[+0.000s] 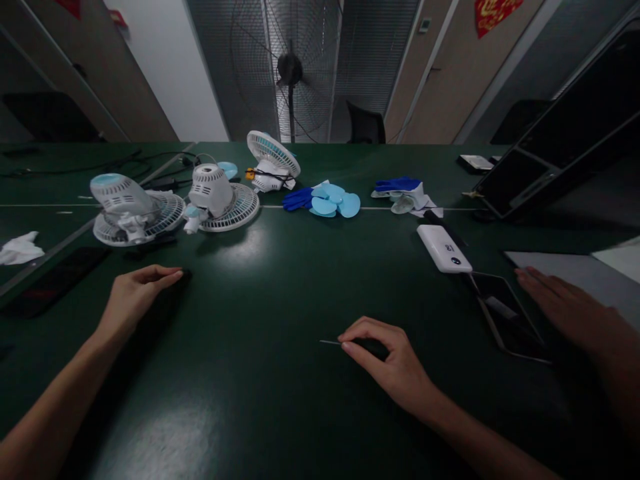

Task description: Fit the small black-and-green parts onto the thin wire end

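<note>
My right hand (387, 360) rests on the dark green table (260, 373) near the front middle, fingers wrapped round a thin dark tool (330, 343) whose metal tip points left. My left hand (135, 293) lies on the table at the left with its fingers pressed together at a small dark thing (186, 273) that I cannot make out. Beyond my left hand lie two white-and-blue small fans (131, 210) (220, 199) face down, and a third fan (273, 160) stands tilted behind them.
Loose light-blue fan blades (333, 200) lie on a blue glove (297, 198); a second blue glove (400, 185) is further right. A white power bank (443, 248) and a dark phone (507, 317) lie at the right, where another person's hand (565, 307) rests flat. A black phone (55, 280) lies far left.
</note>
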The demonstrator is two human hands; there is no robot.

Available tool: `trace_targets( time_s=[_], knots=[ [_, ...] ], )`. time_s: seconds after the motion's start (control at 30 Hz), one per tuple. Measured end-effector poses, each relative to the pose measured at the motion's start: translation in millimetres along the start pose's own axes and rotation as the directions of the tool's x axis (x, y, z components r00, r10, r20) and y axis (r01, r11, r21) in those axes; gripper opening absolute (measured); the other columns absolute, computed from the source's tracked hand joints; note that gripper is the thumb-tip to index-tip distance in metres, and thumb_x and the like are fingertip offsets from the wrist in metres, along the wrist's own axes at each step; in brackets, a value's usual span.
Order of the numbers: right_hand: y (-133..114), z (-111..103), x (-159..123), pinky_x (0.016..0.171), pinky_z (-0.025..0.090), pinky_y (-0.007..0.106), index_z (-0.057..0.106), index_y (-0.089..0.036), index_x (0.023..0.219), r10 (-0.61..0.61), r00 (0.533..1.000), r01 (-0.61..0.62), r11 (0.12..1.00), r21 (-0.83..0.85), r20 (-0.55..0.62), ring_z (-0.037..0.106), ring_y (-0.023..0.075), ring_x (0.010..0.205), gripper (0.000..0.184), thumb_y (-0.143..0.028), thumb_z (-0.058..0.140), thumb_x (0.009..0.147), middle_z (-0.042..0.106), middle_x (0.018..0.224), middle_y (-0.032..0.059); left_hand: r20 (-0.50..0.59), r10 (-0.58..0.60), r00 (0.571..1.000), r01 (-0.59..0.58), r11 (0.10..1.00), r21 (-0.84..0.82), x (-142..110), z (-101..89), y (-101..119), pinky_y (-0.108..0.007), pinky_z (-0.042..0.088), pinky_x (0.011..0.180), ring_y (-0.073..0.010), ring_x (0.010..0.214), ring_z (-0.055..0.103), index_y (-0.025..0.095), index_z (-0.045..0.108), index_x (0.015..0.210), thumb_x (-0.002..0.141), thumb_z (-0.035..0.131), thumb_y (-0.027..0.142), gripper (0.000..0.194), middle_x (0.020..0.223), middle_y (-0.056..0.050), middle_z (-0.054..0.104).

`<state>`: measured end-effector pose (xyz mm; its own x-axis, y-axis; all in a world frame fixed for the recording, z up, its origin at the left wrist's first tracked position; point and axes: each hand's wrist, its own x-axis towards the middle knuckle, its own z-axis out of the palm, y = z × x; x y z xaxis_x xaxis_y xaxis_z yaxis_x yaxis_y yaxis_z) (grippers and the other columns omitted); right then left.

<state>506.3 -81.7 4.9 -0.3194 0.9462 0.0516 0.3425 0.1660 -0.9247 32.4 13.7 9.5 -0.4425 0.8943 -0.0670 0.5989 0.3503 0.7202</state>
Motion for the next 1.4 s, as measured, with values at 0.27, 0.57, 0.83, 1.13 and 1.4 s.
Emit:
trace_targets(
  time_s=[0.27,0.57,0.83,1.13,1.4],
  knots=[
    [1.5,1.2,0.8,0.080,0.056,0.034,0.080,-0.023,0.099,-0.021,1.000,0.021,1.000,-0.005,-0.007,0.074,0.0215,0.090,0.009,-0.020,0.071,0.097,0.078,0.096,0.0040,-0.035,0.262,0.965,-0.251,0.951,0.179,-24.4,8.2,2.6,-0.040,0.052,0.103,-0.0286,0.111,0.070,0.014,0.074,0.121,0.089,0.065,0.050,0.049,0.125,-0.009,0.076],
    [3.5,0.8,-0.3,0.080,0.056,0.034,0.080,-0.024,0.100,-0.008,1.000,0.008,1.000,0.009,-0.011,0.074,0.0215,0.090,0.009,-0.021,0.072,0.097,0.078,0.097,0.0037,0.126,0.504,0.854,-0.519,0.836,0.179,-53.6,44.9,27.3,-0.041,0.054,0.103,-0.0273,0.108,0.072,0.020,0.079,0.114,0.094,0.060,0.058,0.047,0.121,-0.008,0.076],
    [-2.3,-2.3,-1.9,0.079,0.056,0.032,0.079,-0.023,0.097,-0.085,0.995,0.085,0.996,-0.013,-0.042,0.075,0.0197,0.087,0.010,-0.018,0.071,0.096,0.078,0.093,0.0032,0.551,0.648,0.526,-0.565,0.750,-0.343,-155.2,126.8,91.6,-0.031,0.055,0.086,-0.0177,0.098,0.069,0.027,0.077,0.111,0.099,0.063,0.032,0.018,0.106,-0.003,0.075],
    [4.3,-20.9,-2.0,0.075,0.054,0.031,0.078,-0.023,0.096,-0.147,0.989,0.148,0.987,-0.060,0.020,0.074,0.0190,0.083,0.010,-0.016,0.070,0.096,0.077,0.090,0.0028,0.596,0.670,0.442,-0.535,0.730,-0.425,-166.9,138.1,102.7,-0.032,0.050,0.088,-0.0180,0.101,0.064,0.025,0.072,0.114,0.099,0.064,0.026,0.017,0.108,-0.003,0.072],
    [6.0,-19.4,-1.4,0.073,0.052,0.032,0.077,-0.021,0.094,-0.118,0.991,0.125,0.987,-0.104,0.070,0.073,0.0196,0.079,0.010,-0.018,0.069,0.097,0.076,0.087,0.0038,0.569,0.678,0.465,-0.544,0.726,-0.421,-166.6,141.2,101.3,-0.030,0.051,0.086,-0.0175,0.100,0.065,0.022,0.071,0.111,0.093,0.068,0.019,0.019,0.109,-0.004,0.070]
  ],
)
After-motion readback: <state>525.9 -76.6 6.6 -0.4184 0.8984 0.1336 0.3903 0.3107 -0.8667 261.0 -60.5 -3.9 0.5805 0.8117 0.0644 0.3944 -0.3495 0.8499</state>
